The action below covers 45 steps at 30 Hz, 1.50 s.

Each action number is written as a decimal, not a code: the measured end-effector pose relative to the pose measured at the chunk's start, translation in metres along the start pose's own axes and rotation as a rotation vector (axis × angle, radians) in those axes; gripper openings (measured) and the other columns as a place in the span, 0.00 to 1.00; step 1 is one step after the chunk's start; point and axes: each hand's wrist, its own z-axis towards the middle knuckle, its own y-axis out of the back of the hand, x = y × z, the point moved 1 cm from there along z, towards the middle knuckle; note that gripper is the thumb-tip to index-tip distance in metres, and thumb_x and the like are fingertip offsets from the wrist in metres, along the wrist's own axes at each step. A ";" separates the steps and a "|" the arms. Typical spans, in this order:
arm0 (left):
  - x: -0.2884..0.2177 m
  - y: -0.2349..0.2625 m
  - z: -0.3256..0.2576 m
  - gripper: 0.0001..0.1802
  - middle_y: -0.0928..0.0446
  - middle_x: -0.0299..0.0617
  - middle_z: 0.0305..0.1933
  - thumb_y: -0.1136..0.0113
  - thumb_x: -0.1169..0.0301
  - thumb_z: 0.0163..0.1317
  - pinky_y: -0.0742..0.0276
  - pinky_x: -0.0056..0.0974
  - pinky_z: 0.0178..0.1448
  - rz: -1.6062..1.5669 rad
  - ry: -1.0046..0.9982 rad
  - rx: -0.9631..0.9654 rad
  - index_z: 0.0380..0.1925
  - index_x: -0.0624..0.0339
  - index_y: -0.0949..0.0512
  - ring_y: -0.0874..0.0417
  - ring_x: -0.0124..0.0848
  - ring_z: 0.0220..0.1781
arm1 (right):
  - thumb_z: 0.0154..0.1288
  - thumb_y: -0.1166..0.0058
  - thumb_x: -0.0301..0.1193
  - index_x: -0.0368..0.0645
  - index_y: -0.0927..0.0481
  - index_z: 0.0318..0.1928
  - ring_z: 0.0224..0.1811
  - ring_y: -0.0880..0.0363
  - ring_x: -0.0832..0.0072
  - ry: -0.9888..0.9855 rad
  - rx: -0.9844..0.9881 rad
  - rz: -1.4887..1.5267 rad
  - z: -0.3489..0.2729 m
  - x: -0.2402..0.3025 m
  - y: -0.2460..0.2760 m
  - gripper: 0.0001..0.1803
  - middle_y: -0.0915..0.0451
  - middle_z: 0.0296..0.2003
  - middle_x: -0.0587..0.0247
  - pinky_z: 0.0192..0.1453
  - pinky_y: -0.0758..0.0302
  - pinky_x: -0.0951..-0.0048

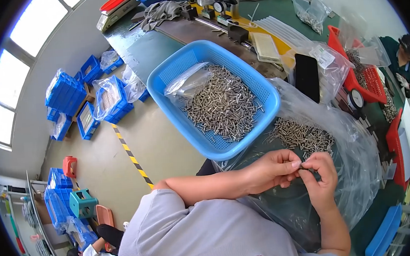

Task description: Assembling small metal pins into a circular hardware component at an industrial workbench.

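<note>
While facing the green tabletop in a pale grey short-sleeved top, holds left hand and right hand close together, fingertips meeting. Has the right grip pinched nearly closed, thumb toward forefinger, on a small dark piece, too covered to name more closely; bunches the left thumb and fingers right at it, but cannot tell whether also gripping it. Holds that piece above the tabletop, just in front of a loose pile of short metal pins, beside crumpled clear plastic sheeting. Beyond and leftward, shows a perforated light-blue basket heaped with more metal pins, plus a clear plastic bag at its left end. To the right of the basket, shows a black smartphone, then a round dial gauge and a red basket, near a co-worker in dark green. Farther along the tabletop, shows a grey cloth and a scale with a red pan. On the floor leftward, shows yellow-and-black striped tape, a teal stool and stacked blue crates, with bright windows behind.
</note>
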 end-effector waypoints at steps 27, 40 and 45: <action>-0.009 -0.007 0.000 0.10 0.24 0.43 0.40 0.43 0.69 0.64 0.27 0.30 0.37 0.053 0.056 -0.042 0.43 0.59 0.28 0.26 0.25 0.35 | 0.51 0.40 0.24 0.42 0.23 0.47 0.55 0.30 0.57 -0.155 0.211 -0.845 -0.031 -0.007 0.115 0.19 0.27 0.51 0.57 0.57 0.31 0.60; -0.002 -0.013 -0.009 0.12 0.27 0.46 0.37 0.41 0.69 0.63 0.29 0.31 0.32 0.119 -0.043 0.005 0.43 0.60 0.27 0.28 0.27 0.33 | 0.51 0.49 0.22 0.38 0.25 0.42 0.36 0.23 0.60 0.030 0.229 -0.722 -0.019 -0.042 0.057 0.14 0.27 0.31 0.56 0.37 0.25 0.63; -0.006 -0.022 -0.013 0.11 0.28 0.46 0.36 0.42 0.69 0.64 0.28 0.30 0.31 0.167 -0.093 0.021 0.44 0.60 0.27 0.28 0.27 0.33 | 0.57 0.44 0.26 0.40 0.25 0.43 0.39 0.24 0.56 -0.145 0.196 -0.699 -0.021 -0.062 0.062 0.12 0.27 0.35 0.55 0.44 0.26 0.59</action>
